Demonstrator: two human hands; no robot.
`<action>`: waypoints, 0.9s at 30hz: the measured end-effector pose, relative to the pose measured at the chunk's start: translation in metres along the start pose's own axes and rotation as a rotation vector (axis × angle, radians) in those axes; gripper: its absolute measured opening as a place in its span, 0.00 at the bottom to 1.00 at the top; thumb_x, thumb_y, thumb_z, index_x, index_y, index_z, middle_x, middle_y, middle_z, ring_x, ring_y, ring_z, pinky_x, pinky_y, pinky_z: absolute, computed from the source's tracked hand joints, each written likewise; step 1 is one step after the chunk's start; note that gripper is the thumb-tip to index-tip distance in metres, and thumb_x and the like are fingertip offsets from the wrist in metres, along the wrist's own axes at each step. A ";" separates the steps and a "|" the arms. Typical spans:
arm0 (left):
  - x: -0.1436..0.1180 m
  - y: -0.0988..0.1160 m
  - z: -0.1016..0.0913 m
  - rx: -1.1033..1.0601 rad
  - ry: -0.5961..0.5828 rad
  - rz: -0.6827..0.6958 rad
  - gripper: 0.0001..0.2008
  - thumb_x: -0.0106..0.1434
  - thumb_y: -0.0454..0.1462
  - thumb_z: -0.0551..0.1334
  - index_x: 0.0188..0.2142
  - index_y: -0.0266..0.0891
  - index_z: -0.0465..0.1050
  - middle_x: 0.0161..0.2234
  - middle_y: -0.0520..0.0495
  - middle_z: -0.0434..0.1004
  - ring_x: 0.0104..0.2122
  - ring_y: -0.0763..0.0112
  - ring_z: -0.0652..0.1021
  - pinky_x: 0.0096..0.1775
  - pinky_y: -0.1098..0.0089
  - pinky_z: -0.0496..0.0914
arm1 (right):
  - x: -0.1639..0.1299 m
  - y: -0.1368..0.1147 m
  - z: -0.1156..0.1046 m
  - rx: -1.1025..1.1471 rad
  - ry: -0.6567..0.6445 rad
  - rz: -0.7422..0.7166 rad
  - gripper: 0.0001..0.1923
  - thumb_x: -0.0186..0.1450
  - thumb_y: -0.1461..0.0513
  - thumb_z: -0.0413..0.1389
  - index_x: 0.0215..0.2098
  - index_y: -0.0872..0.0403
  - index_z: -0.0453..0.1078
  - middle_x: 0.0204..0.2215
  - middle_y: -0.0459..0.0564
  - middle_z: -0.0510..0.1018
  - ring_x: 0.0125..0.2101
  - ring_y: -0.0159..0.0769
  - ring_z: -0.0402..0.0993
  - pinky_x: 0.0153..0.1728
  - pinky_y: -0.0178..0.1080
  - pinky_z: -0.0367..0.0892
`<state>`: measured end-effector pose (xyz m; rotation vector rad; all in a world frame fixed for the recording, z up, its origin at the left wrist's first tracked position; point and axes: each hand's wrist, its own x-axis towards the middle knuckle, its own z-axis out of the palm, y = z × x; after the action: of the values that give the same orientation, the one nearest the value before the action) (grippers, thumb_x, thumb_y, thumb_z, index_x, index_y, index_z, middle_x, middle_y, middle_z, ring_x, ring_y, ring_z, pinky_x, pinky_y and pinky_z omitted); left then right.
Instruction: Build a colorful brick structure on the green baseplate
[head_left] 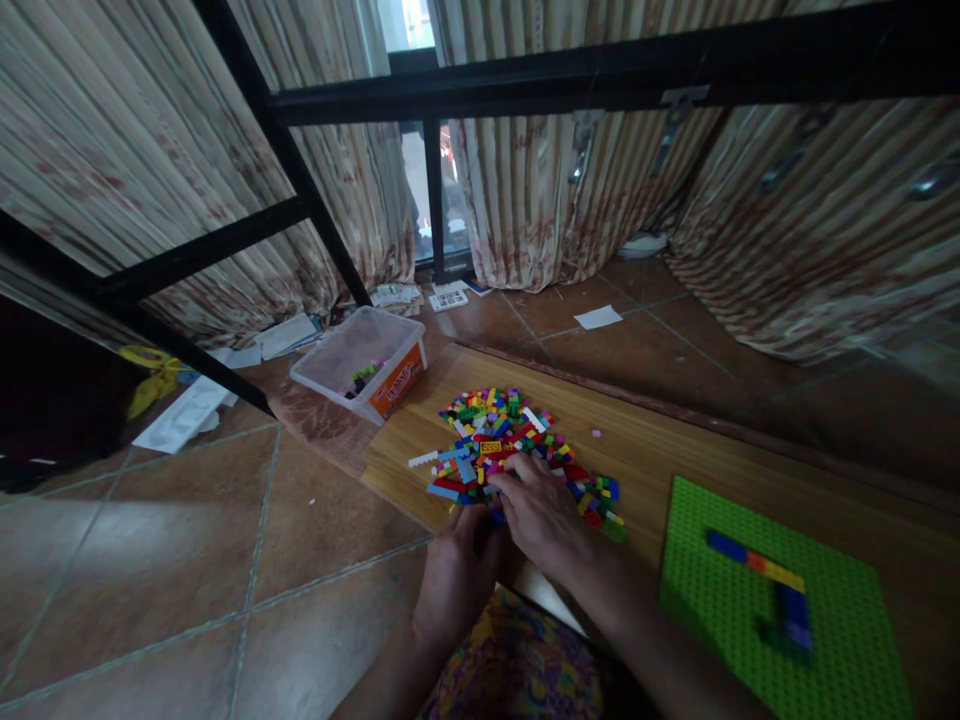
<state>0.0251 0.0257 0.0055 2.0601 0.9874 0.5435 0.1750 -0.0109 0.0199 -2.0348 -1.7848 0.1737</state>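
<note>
A heap of small coloured building bricks [487,408] lies on a wooden board. My right hand [536,508] reaches over its near side, fingers apart and bent down among the bricks; their tips are partly hidden. Just left and nearer, my left hand [456,565] is closed at the heap's edge. What it may hold is hidden, though a bit of blue shows between the two hands. On the right lies a green baseplate [851,610]. An angled row of blue, orange and yellow bricks [776,571] sits on it, slightly blurred.
A clear plastic box [330,375] with an orange label and a few bricks inside stands at the board's far left end. The wooden board [637,430] runs rightward. Black metal bars [525,92] cross ahead, before striped curtains. Papers [598,317] lie on the tiled floor.
</note>
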 end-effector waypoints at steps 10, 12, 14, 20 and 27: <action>0.004 -0.007 0.010 0.111 0.061 0.083 0.16 0.58 0.29 0.58 0.46 0.42 0.68 0.42 0.47 0.74 0.40 0.67 0.77 0.42 0.67 0.74 | -0.014 0.007 0.005 0.080 0.045 0.029 0.12 0.60 0.72 0.52 0.38 0.52 0.67 0.40 0.51 0.71 0.45 0.42 0.66 0.45 0.44 0.66; 0.006 -0.004 0.010 0.099 0.071 0.085 0.18 0.57 0.28 0.58 0.48 0.42 0.68 0.43 0.47 0.74 0.41 0.67 0.77 0.43 0.66 0.73 | -0.017 0.010 0.008 0.123 0.102 0.038 0.10 0.60 0.72 0.52 0.37 0.52 0.66 0.40 0.51 0.71 0.44 0.41 0.67 0.44 0.43 0.66; 0.007 -0.002 0.010 0.083 0.077 0.083 0.19 0.57 0.28 0.57 0.48 0.41 0.67 0.44 0.46 0.74 0.43 0.66 0.76 0.45 0.65 0.73 | -0.020 0.013 0.009 0.154 0.163 0.049 0.08 0.61 0.71 0.52 0.35 0.52 0.66 0.40 0.50 0.72 0.43 0.40 0.68 0.44 0.43 0.67; 0.014 0.004 0.011 0.029 0.045 0.094 0.21 0.56 0.26 0.55 0.48 0.40 0.67 0.44 0.45 0.74 0.44 0.65 0.75 0.47 0.63 0.71 | -0.024 0.014 0.003 0.128 0.151 0.048 0.13 0.63 0.71 0.51 0.42 0.51 0.69 0.41 0.51 0.74 0.44 0.42 0.68 0.44 0.44 0.67; 0.016 0.006 0.014 0.005 0.035 0.109 0.21 0.54 0.25 0.54 0.46 0.40 0.69 0.44 0.45 0.74 0.45 0.65 0.75 0.48 0.63 0.71 | -0.013 0.009 -0.004 0.016 0.020 -0.047 0.17 0.63 0.71 0.51 0.45 0.48 0.71 0.41 0.51 0.74 0.44 0.42 0.67 0.43 0.44 0.66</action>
<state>0.0460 0.0295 0.0022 2.1246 0.9009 0.6362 0.1822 -0.0246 0.0174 -1.9741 -1.8118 0.1530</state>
